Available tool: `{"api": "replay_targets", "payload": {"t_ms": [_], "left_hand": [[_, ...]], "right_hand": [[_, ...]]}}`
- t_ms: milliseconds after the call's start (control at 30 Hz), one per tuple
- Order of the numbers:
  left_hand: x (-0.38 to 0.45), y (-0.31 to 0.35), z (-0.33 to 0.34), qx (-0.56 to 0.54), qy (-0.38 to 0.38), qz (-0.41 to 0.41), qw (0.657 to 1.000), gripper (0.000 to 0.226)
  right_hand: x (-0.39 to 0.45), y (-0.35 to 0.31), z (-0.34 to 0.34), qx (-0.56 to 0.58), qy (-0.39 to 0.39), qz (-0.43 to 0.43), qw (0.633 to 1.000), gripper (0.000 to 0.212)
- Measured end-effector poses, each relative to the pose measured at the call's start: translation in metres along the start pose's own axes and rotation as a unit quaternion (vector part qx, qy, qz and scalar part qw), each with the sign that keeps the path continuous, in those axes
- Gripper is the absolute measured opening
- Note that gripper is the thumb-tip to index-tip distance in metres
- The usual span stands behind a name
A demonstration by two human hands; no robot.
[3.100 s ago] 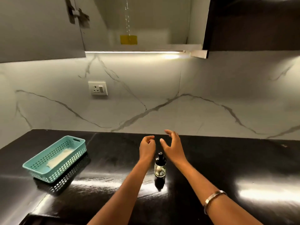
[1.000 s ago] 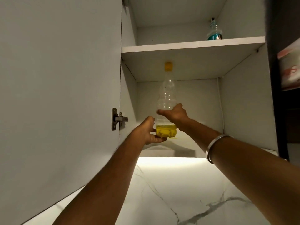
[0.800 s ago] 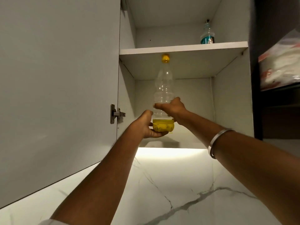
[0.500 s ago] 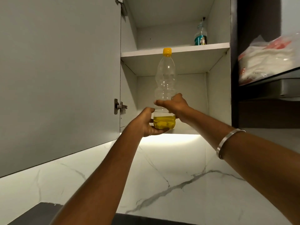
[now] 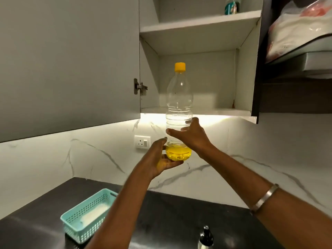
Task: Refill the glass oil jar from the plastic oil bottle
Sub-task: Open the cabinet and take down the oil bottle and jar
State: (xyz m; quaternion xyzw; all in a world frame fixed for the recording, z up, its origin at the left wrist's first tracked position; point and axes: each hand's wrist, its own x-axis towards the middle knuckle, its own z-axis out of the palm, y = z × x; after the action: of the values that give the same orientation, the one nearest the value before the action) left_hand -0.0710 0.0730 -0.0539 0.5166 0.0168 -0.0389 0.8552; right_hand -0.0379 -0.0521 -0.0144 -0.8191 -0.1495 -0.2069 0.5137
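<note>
The plastic oil bottle (image 5: pixel 179 112) is up in the air, out in front of the open cupboard (image 5: pixel 197 78). It stands straight up, with its yellow cap (image 5: pixel 180 66) on top and a little yellow oil (image 5: pixel 178 153) at the bottom. Both hands hold it. The left hand (image 5: pixel 161 159) is under it like a cup, with the fingers curled round the bottom. The right hand (image 5: pixel 190 134) wraps round the side, just above the oil, with the thumb across the front

The glass oil jar (image 5: pixel 205 237) is far below, on the black counter (image 5: pixel 170 212). It is straight down and a bit to the right of the bottle. Only its dark top shows at the bottom edge of the view, so I cannot tell how much oil is in it. The right arm is on the jar's side, so I think that hand is the nearer one to it

I think the bottle has to come straight down next. The way down looks open, with nothing between the bottle and the counter. The cupboard door (image 5: pixel 68 65) is off to the left and the dark shelf (image 5: pixel 296 51) is off to the right, both well apart from the bottle. A blue basket (image 5: pixel 86 220) sits on the counter to the left, well away from the jar. The cap is not off yet
</note>
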Motion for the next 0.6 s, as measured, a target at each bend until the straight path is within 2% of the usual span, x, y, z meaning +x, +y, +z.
{"api": "replay_targets", "payload": {"t_ms": [167, 333, 600], "left_hand": [[0.005, -0.063, -0.033, 0.008, 0.027, -0.020, 0.999, 0.021], [0.026, -0.124, -0.074, 0.013, 0.052, -0.051, 0.997, 0.025], [0.062, -0.203, -0.133, 0.079, 0.070, -0.119, 0.987, 0.032]], "right_hand": [[-0.032, 0.061, 0.034, 0.004, -0.019, 0.005, 1.000, 0.078], [-0.059, 0.128, 0.073, 0.021, -0.054, 0.051, 0.997, 0.084], [-0.095, 0.218, 0.133, 0.051, -0.073, 0.123, 0.988, 0.078]]}}
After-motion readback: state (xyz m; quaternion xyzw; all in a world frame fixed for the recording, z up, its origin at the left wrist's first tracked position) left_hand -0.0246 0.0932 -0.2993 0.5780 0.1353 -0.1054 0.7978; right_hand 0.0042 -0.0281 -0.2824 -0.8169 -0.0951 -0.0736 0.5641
